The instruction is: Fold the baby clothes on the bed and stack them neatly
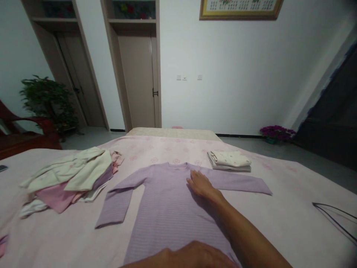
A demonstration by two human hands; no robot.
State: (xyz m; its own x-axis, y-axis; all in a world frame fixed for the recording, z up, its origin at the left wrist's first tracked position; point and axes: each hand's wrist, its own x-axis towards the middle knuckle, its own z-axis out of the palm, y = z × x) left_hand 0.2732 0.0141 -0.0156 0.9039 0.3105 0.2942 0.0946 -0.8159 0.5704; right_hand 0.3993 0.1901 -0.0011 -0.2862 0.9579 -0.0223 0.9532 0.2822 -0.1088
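Note:
A lilac long-sleeved top [170, 208] lies spread out on the bed, its neckline away from me. Its right-hand sleeve stretches straight out, while the left-hand one bends down at the elbow. My right hand [200, 184] rests flat on the top near the shoulder beside the collar, fingers stretched out and holding nothing. Low in the view, my left hand [195, 257] is over the lower body of the top, back upward, fingers pointing right. The frame's bottom edge cuts off part of that hand, but its visible fingers look flat.
A loose heap of clothes [83, 173] lies left of the top. A folded cream stack [230, 160] sits behind the straight sleeve. The pink bedsheet [267, 219] extends around them. A dark cable [331, 214] lies at right, a phone [3, 168] at far left.

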